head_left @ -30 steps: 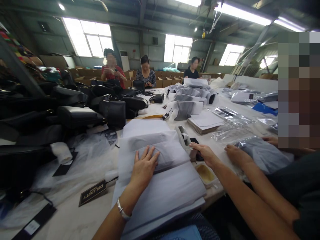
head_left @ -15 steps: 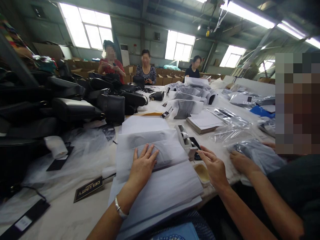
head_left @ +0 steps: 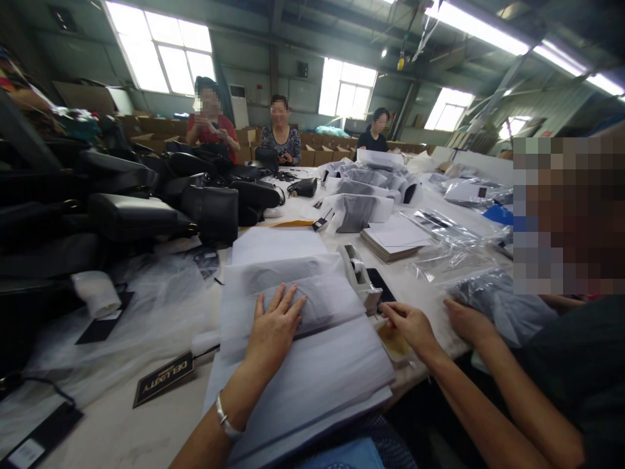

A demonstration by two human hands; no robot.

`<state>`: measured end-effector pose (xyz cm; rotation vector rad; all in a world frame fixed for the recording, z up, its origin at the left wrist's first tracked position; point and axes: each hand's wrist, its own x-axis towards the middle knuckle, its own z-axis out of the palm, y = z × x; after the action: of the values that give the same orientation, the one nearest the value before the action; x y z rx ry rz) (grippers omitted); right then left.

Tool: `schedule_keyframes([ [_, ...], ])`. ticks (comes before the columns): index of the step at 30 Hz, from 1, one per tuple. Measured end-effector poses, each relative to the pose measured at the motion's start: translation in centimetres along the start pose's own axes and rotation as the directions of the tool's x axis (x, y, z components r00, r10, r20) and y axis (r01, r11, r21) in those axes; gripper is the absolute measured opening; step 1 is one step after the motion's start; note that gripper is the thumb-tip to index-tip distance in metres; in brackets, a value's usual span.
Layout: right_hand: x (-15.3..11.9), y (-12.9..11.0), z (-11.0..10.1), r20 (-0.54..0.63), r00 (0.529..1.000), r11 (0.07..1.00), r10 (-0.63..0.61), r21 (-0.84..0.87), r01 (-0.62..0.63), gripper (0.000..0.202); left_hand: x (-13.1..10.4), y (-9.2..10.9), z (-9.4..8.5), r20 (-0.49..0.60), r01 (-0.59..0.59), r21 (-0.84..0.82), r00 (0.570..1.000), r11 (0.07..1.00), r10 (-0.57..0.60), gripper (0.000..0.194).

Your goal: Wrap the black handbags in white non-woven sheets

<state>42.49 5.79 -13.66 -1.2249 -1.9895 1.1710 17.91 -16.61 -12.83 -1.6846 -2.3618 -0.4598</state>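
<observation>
Paper (head_left: pixel 325 306) under flat left hand (head_left: pixel 273 326)

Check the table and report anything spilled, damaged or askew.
I see nothing spilled or damaged. Only the black DELUXITY tag looks askew: it lies slanted on the table, outside the white paper under the left hand.

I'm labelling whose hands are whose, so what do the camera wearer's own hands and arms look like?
The left hand is ungloved, with a shiny silver-coloured bracelet around its wrist. The right hand is ungloved too, with no bracelet visible. No sleeve shows on either forearm.
</observation>
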Motion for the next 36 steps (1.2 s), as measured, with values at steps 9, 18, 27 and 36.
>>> schedule_keyframes([
  [9,1.0,-0.1,-2.9,0.017,0.917,0.629,-0.398,-0.722,0.287,0.030,0.1,-0.2,0.3,-0.005,-0.011,-0.004,1.000,1.000,0.011,0.041],
  [18,1.0,-4.7,-3.9,0.307,0.739,0.486,-0.599,-0.595,0.640,0.036,0.0,-0.2,0.3,-0.024,-0.012,-0.018,1.000,1.000,0.012,0.040],
  [27,3.0,-12.4,3.6,0.635,0.442,0.393,-0.633,-0.228,0.891,0.030,-0.1,-0.3,0.5,-0.021,0.000,-0.045,1.000,0.999,-0.001,0.039],
  [36,8.7,-14.0,8.6,0.769,0.240,0.239,-0.593,-0.116,0.964,0.027,0.0,-0.4,1.1,-0.068,-0.001,-0.039,0.998,0.999,-0.001,0.040],
])
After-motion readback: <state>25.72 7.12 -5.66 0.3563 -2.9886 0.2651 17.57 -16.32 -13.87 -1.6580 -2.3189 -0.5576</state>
